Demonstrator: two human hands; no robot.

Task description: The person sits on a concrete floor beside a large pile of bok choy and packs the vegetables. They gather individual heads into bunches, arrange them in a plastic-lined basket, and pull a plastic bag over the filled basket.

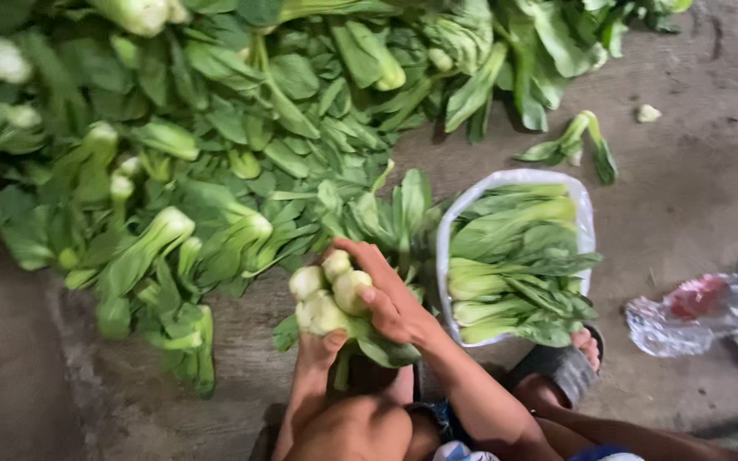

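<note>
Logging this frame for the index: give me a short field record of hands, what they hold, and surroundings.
left hand: grips the bunch from below
right hand: wraps over the bunch's white stem ends
held: bunch of green bok choy heads
container: white plastic bag packed with bok choy, right of the hands
pile: loose green bok choy heap on grey concrete floor
</note>
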